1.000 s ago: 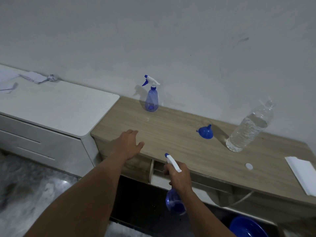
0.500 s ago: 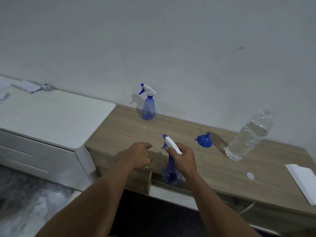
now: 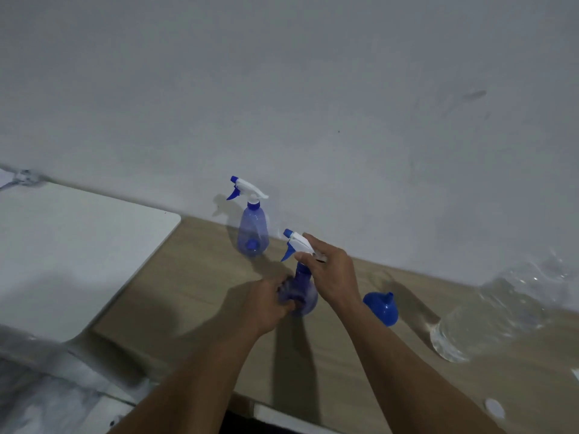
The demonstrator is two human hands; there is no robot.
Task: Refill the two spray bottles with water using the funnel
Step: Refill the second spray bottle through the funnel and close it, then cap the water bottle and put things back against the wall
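Both hands on near spray bottle: left hand fingers grasp body, right hand fingers grasp trigger head

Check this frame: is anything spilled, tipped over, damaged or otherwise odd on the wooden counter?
Little stands out. The blue funnel lies on its side beside the uncapped water bottle, whose white cap sits loose near the front edge. No spill shows; both spray bottles stand upright.
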